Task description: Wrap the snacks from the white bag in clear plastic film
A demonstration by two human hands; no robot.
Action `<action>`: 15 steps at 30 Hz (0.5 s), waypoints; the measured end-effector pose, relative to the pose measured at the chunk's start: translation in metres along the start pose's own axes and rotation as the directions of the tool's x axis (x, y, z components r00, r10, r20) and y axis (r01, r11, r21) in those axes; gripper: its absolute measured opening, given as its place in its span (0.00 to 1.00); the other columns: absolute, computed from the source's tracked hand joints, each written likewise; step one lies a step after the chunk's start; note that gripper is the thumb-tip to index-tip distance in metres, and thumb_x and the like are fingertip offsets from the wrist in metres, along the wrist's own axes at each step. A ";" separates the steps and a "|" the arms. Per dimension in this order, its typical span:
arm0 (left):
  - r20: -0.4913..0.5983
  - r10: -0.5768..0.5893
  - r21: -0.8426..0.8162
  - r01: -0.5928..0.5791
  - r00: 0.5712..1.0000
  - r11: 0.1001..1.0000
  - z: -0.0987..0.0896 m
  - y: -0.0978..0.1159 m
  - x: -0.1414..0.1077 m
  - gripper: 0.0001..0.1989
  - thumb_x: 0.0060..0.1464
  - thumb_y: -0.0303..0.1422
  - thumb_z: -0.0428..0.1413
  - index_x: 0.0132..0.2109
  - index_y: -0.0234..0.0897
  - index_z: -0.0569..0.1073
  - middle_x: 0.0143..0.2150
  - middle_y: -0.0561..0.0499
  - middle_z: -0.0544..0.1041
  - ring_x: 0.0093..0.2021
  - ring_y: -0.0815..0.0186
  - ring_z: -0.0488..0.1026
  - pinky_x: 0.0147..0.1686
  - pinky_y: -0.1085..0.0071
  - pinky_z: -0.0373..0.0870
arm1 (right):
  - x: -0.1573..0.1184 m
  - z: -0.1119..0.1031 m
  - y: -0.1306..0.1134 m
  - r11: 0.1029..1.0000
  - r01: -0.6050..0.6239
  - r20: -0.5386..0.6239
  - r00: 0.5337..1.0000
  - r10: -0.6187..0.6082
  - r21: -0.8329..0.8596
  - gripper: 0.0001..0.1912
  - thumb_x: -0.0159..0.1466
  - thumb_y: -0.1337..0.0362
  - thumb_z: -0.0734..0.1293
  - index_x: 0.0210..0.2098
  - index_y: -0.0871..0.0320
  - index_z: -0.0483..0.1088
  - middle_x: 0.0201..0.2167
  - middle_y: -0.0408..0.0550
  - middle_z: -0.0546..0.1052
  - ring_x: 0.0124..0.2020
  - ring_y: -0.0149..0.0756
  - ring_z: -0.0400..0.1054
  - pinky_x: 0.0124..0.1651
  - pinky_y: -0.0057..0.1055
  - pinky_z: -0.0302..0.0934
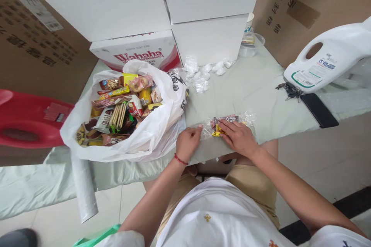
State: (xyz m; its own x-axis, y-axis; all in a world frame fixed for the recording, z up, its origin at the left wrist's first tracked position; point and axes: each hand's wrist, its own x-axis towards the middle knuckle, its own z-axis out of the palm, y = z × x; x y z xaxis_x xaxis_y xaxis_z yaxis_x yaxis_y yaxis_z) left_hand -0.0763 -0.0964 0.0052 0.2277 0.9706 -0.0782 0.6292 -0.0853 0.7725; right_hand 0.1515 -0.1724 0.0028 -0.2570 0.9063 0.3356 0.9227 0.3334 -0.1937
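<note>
A small snack packet (217, 130), yellow and dark, lies on clear plastic wrap (249, 119) near the table's front edge. My right hand (239, 136) rests over the packet with its fingers stretched out and lying flat on it. At the left end of the wrap, my left hand (189, 141) is closed, thumb and fingers pinching the edge of the film. A red string circles my left wrist. To the left stands a white plastic bag (171, 123), open at the top and full of wrapped snacks (117, 115).
Crumpled clear plastic pieces (199, 75) lie behind my hands. White boxes (208, 38) stand at the back. A white detergent bottle (324, 60), keys (291, 92) and a black phone (319, 110) are on the right, a red jug (31, 123) on the left.
</note>
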 end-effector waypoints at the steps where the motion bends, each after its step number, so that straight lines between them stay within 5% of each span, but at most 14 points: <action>1: 0.026 -0.020 -0.003 0.020 0.999 1.000 0.002 0.002 0.004 0.28 0.60 0.50 0.53 0.18 0.39 0.64 0.19 0.54 0.63 0.24 0.67 0.59 0.29 0.68 0.53 | -0.001 0.001 0.001 1.000 -0.004 -0.001 1.000 0.004 0.017 0.21 0.74 0.60 0.62 0.64 0.55 0.68 0.63 0.51 0.74 0.49 0.45 0.72 0.51 0.44 0.68; 4: 0.061 -0.135 -0.198 0.145 0.989 0.970 0.008 0.003 0.014 0.21 0.51 0.46 0.60 0.20 0.38 0.68 0.19 0.55 0.63 0.24 0.68 0.59 0.28 0.70 0.53 | -0.003 0.002 0.002 0.998 -0.011 -0.010 1.000 0.011 0.060 0.22 0.73 0.60 0.62 0.66 0.53 0.67 0.63 0.51 0.74 0.51 0.45 0.72 0.52 0.44 0.68; 8: 0.081 -0.273 -0.507 0.275 0.959 0.817 0.002 -0.006 0.016 0.16 0.43 0.45 0.64 0.25 0.37 0.72 0.22 0.57 0.66 0.24 0.71 0.57 0.26 0.72 0.54 | -0.002 0.004 0.002 0.996 -0.006 -0.030 1.000 0.009 0.084 0.21 0.73 0.62 0.62 0.64 0.51 0.69 0.62 0.49 0.76 0.47 0.43 0.73 0.49 0.42 0.68; 15: -0.025 -0.288 -0.426 0.250 0.957 0.869 -0.011 -0.020 0.003 0.16 0.45 0.44 0.62 0.24 0.37 0.70 0.20 0.57 0.63 0.24 0.71 0.57 0.25 0.72 0.52 | -0.003 0.008 0.003 0.994 0.020 -0.044 0.999 -0.016 0.111 0.20 0.74 0.64 0.61 0.63 0.52 0.70 0.61 0.47 0.76 0.44 0.42 0.70 0.47 0.42 0.68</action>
State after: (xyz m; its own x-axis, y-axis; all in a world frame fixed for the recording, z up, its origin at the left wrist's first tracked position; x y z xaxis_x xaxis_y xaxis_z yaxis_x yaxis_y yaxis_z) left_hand -0.0961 -0.0890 -0.0035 0.0185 0.9594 -0.2813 0.2874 0.2644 0.9206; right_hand 0.1527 -0.1718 -0.0057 -0.2586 0.8887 0.3787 0.8796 0.3787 -0.2880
